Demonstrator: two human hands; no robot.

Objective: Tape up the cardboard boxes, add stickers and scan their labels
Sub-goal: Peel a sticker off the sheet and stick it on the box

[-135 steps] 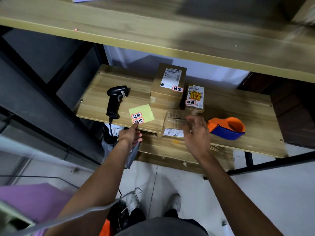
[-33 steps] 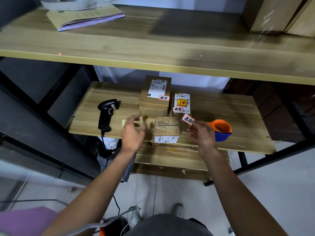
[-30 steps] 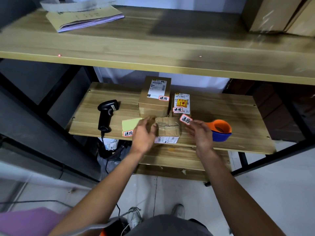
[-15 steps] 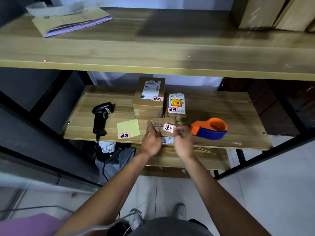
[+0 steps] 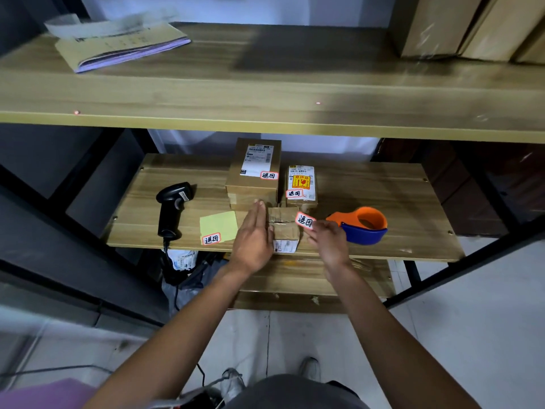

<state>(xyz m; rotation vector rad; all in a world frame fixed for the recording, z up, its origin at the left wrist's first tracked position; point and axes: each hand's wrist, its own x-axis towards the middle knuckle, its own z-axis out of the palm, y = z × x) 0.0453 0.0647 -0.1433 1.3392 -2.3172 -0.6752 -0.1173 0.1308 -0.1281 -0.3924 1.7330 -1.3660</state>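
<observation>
A small taped cardboard box [image 5: 284, 228] sits at the front edge of the lower shelf [image 5: 383, 196]. My left hand [image 5: 253, 236] lies flat against the box's left side with straight fingers. My right hand [image 5: 327, 239] pinches a red-bordered sticker [image 5: 305, 220] just above the box's right top edge. Behind stand a taller box [image 5: 255, 172] and a smaller box [image 5: 301, 185], each bearing a label and a sticker. A yellow backing sheet [image 5: 218, 225] with one sticker [image 5: 211, 239] lies left of my left hand. A black scanner [image 5: 172, 208] lies further left.
An orange and blue tape dispenser [image 5: 361, 225] lies right of my right hand. The upper shelf [image 5: 265, 93] overhangs, carrying a stack of papers [image 5: 118, 45] and cardboard boxes [image 5: 472, 25]. Bags and a cable [image 5: 182, 270] hang below the lower shelf.
My left hand put the yellow sheet down and moved to the small box's side. My right hand peeled off a sticker and brought it over the box.
</observation>
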